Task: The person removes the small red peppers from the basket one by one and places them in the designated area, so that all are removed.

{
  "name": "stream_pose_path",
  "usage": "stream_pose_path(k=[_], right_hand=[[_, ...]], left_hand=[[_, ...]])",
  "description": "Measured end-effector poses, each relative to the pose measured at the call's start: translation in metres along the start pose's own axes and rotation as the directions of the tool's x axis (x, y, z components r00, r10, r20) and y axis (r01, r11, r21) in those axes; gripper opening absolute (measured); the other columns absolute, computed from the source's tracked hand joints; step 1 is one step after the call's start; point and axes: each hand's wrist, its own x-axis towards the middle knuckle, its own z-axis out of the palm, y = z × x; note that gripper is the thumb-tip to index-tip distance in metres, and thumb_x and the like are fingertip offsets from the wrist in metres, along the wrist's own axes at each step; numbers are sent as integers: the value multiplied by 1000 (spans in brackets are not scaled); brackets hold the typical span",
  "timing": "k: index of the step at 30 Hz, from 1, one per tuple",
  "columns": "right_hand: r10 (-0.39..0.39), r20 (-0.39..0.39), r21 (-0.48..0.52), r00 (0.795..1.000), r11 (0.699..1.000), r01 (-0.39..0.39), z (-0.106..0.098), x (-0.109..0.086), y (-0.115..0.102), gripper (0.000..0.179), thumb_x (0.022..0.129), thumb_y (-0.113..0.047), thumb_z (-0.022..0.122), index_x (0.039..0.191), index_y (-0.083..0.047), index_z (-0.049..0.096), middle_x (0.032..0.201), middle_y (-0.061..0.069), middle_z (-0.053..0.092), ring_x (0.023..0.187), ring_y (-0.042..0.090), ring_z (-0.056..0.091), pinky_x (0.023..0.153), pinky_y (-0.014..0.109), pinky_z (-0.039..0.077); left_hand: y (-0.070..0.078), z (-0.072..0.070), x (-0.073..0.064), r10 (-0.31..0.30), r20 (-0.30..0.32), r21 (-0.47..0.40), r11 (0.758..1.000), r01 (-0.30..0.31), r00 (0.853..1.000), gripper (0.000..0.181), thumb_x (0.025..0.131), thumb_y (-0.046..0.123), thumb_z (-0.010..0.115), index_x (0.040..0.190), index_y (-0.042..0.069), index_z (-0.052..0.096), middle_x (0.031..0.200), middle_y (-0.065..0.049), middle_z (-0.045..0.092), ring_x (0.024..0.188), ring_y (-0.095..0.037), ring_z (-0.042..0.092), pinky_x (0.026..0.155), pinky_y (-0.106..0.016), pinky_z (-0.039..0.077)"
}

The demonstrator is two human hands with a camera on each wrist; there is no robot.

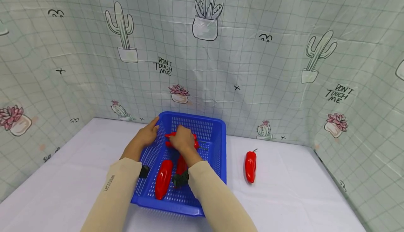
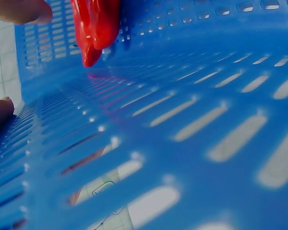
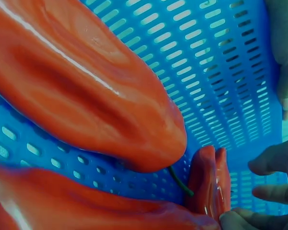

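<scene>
A blue perforated plastic basket stands on the table. My left hand grips its left wall near the back corner. Inside the basket, my right hand reaches down over red peppers lying crosswise at the back, their green stems pointing right. In the right wrist view a fingertip touches one red pepper, while other fingers stand apart from it. A long red pepper lies at the basket's front left. Beside it, another red pepper is partly hidden by my right forearm.
One more red pepper lies on the white tablecloth, right of the basket. Behind stands a grid-patterned cloth backdrop printed with cacti. Small black wrist cameras sit at both sleeves.
</scene>
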Motion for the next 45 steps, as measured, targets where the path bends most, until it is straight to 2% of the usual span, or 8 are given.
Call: stream_pose_path(k=[8,15,19,23,29,34,39,45], right_hand=[[19,30,-143,999,990,-15,3,-2,-2,29,83,-22,76,102,-1,69,95,14,71,80,28,67,74,41,57],[-40,68,-453,997,889,66,11,-1,-1,45,86,-32,74,125,-11,66,115,10,71,106,33,63,99,47,49],[-46,100,-523,994,848,92,13,-2,1,40,89,-29,70,126,-15,65,121,9,70,113,35,59,105,52,43],[-76,106,-538,991,834,122,13,-2,2,29,89,-27,70,116,-15,71,115,7,72,109,32,63,105,54,43],[-170,69,-488,983,853,182,10,0,-1,38,91,-29,68,126,-14,65,106,6,74,97,26,71,94,53,52],[-201,81,-356,976,909,217,9,-1,-3,49,96,-25,62,142,-12,51,113,11,72,95,27,72,81,41,59],[-178,122,-226,976,953,202,7,-4,-5,51,97,-18,60,146,-11,47,122,11,69,103,26,70,89,38,57],[-223,196,-141,955,957,252,3,-6,-8,57,91,-12,63,145,-12,47,121,10,69,102,23,68,92,37,56]], left_hand=[[-2,-5,-5,3,6,28,1000,-3,1000,53,108,20,25,157,3,11,152,-35,27,137,-55,30,113,-65,25],[-1,-6,-7,8,9,15,1000,-8,1000,53,108,20,25,157,3,11,153,-34,26,138,-55,28,114,-65,24],[-1,-6,-8,4,8,17,1000,-4,1000,54,108,20,26,156,3,11,153,-34,25,138,-55,28,113,-65,24],[0,-5,-8,0,6,9,1000,0,1000,54,108,19,26,156,2,10,153,-35,25,138,-56,28,113,-66,24],[2,-4,-6,15,8,8,1000,-15,1000,53,108,19,26,156,2,11,151,-36,26,137,-56,29,113,-66,25],[4,-4,-6,22,5,17,1000,-22,1000,53,108,18,26,155,1,12,150,-37,28,136,-57,31,112,-66,26],[3,-3,-6,21,3,6,1000,-21,1000,53,107,18,26,156,1,12,150,-37,28,136,-57,30,112,-66,25],[1,-2,-5,33,5,10,999,-34,999,53,108,18,26,156,1,12,149,-38,29,135,-57,32,112,-66,27]])
